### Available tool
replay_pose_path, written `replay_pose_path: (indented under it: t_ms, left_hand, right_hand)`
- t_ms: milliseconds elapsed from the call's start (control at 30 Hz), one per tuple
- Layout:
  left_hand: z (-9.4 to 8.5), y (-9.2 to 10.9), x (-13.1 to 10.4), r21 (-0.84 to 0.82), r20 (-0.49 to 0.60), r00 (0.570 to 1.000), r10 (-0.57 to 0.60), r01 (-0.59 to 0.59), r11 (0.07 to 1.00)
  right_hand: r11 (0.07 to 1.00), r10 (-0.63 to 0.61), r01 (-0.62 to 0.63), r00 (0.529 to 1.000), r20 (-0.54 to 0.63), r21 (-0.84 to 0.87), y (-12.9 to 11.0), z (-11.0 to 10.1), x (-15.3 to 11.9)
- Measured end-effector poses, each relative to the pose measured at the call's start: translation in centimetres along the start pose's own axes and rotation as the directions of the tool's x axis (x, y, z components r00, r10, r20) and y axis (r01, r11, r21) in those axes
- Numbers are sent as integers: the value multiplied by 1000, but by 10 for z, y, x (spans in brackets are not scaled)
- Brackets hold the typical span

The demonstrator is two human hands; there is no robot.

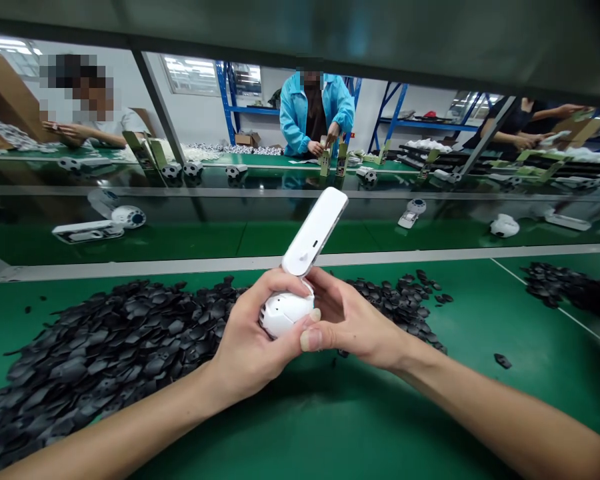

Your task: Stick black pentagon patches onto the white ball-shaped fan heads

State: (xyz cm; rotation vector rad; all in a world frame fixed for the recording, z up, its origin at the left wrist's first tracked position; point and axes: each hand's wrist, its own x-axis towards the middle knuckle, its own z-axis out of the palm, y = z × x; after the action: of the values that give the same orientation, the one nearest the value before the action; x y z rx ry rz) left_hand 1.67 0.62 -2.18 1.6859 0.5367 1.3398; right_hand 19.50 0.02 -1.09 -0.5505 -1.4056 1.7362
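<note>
Between my two hands is a white camera-like device (286, 312) with a round, ball-shaped head and a long flat arm tilted up to the right. My left hand (253, 327) wraps round the left side of the ball, its thumb along the lower front. From the right, my right hand (347, 320) grips the ball, and the two thumb tips meet at its lower right. The fingers behind the ball are partly hidden. Below and behind my hands lies a large heap of small black plastic pieces (130, 333) on the green work surface (300, 427).
A conveyor belt (205, 233) runs beyond the table's pale edge, carrying white devices (127, 217) like mine. One loose black piece (503, 361) lies at right, near another black pile (565, 283). Several people work across the line, one in a blue jacket (293, 113). A shelf (300, 40) hangs overhead.
</note>
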Motion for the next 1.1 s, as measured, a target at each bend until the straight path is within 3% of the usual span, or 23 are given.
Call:
replay_pose_path:
  t_ms: [200, 400, 633, 833, 1100]
  left_hand:
    - [-6, -3, 6, 10, 19, 993, -119, 119, 993]
    - [-13, -6, 7, -134, 123, 961, -248, 264, 955]
    - [-13, -4, 3, -86, 93, 965, -247, 255, 963]
    - [-13, -1, 5, -98, 163, 954, -251, 269, 958]
    - [-7, -2, -1, -120, 52, 981, -189, 194, 974]
  right_hand:
    - [997, -23, 20, 999, -42, -71, 2, -5, 3]
    - [993, -4, -1, 999, -43, -121, -1, -12, 4]
    - [994, -18, 13, 999, -45, -113, 0, -11, 5]
    - [994, 14, -17, 1000, -28, -110, -3, -16, 6]
    - [968, -158, 132, 982, -108, -212, -1, 11, -3]
